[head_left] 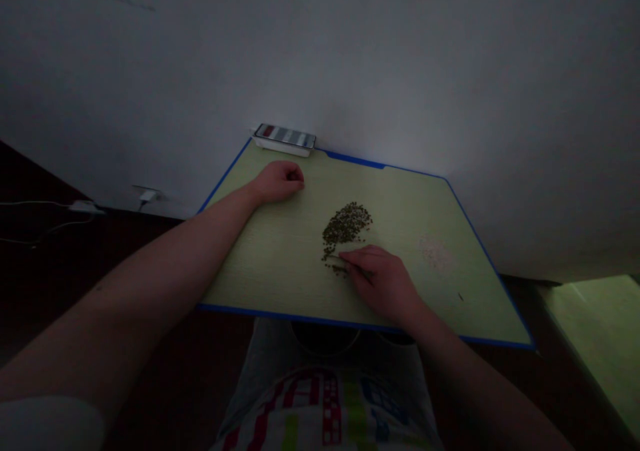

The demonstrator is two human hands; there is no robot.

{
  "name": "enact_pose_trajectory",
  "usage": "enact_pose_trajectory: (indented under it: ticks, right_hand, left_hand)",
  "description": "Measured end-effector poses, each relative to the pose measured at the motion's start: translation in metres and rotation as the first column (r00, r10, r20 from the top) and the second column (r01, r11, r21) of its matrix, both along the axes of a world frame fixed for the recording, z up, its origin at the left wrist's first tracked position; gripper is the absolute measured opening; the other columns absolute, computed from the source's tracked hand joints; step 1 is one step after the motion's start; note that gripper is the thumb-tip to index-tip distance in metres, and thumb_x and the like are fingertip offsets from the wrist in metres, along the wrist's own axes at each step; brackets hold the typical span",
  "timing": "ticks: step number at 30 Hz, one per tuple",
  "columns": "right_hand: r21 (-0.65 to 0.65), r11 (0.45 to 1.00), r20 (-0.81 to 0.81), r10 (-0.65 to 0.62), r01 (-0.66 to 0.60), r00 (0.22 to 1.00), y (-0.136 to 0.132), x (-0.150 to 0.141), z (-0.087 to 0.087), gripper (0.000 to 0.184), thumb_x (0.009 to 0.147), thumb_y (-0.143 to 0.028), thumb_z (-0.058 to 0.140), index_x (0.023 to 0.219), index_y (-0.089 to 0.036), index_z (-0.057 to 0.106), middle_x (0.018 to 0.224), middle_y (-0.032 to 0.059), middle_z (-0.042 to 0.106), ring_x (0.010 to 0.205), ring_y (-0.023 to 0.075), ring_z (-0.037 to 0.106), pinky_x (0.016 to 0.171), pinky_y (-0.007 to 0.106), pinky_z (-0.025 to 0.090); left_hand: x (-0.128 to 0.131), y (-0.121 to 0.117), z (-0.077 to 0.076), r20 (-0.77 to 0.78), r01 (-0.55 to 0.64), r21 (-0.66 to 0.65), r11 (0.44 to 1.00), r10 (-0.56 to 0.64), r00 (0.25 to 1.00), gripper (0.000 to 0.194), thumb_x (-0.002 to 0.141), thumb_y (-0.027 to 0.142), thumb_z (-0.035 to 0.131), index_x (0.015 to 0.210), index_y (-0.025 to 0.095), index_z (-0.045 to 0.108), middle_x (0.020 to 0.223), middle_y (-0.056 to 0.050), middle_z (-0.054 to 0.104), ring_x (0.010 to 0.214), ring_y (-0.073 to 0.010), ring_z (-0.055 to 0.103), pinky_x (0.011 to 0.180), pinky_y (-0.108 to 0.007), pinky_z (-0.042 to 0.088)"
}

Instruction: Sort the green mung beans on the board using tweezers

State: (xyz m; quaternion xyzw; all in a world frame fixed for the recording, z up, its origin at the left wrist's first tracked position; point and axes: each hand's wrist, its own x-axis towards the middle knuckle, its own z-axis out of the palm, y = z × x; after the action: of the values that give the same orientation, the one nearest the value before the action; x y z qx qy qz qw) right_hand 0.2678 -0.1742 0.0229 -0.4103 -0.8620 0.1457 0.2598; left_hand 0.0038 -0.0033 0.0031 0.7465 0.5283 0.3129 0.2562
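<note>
A pile of small dark green-brown beans or seeds [347, 224] lies near the middle of the pale, blue-edged table [280, 251]. My right hand [383, 281] is at the near side of this pile, with thumb and fingers pinched on a thin stick-like tool [334, 256]. The tool's tip points left among a few loose seeds, apart from the main heap. Its exact kind is too small and dim to tell. My left hand [280, 181] rests on the far left part of the table, its fingers loosely curled in and no object visible in them.
A white box with a dark striped top [285, 139] stands at the far left corner against the wall [350, 58]. Small pale bits [435, 254] are scattered at right, near a short dark sliver [461, 296]. A dark round container [325, 339] shows below the near edge.
</note>
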Motion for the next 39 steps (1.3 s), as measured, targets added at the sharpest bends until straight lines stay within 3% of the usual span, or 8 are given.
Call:
enact_pose_trajectory:
  ticks: [23,31,39]
  right_hand:
    - [-0.06,0.998,0.029,0.013,-0.011,0.999,0.004,-0.009,0.003,0.025,0.089,-0.016,0.052,0.104,-0.02,0.072,0.094,0.0057,0.075,0.086,0.0184,0.067,0.081,0.034,0.052]
    - [-0.124,0.988,0.041,0.099,-0.094,0.994,0.009,-0.015,0.007,0.024,0.088,-0.014,0.054,0.099,-0.022,0.072,0.094,0.0036,0.074,0.089,0.018,0.066,0.083,0.033,0.05]
    - [-0.138,0.982,0.048,0.138,-0.131,0.989,-0.005,-0.005,0.01,0.023,0.089,-0.014,0.051,0.097,-0.019,0.072,0.086,0.0043,0.073,0.084,0.0176,0.065,0.077,0.032,0.051]
  left_hand:
    - [0.0,-0.001,0.0,0.005,0.006,0.003,1.0,-0.007,1.0,0.017,0.065,0.029,0.059,0.073,0.015,0.063,0.063,0.001,0.058,0.062,-0.0116,0.05,0.06,-0.025,0.04]
    - [0.001,-0.003,0.003,0.008,-0.002,-0.008,1.0,0.002,1.0,0.016,0.066,0.027,0.06,0.074,0.014,0.064,0.064,-0.001,0.058,0.063,-0.0127,0.05,0.062,-0.026,0.041]
    - [0.001,-0.002,0.002,0.011,-0.011,-0.021,1.0,0.012,1.0,0.015,0.066,0.025,0.06,0.074,0.014,0.064,0.064,0.0,0.058,0.06,-0.0111,0.049,0.059,-0.025,0.04]
